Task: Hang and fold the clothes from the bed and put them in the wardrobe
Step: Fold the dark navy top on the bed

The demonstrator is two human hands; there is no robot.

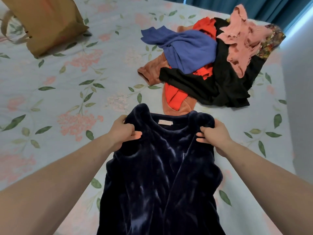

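Apparently early on, the left hand (124,130) and right hand (214,134) are each pinching a shoulder of a navy velvet garment (155,175) above the floral bedsheet (67,82), while a pile of unfolded clothes (206,61) is waiting beyond.

pale neck label (165,123) inside navy velvet garment (157,175), print too blurred to read, no other text

A heap of mixed knit and woven clothes (211,61) lies on the floral quilted bed (67,92), far right; a brown paper bag (50,24) stands far left.
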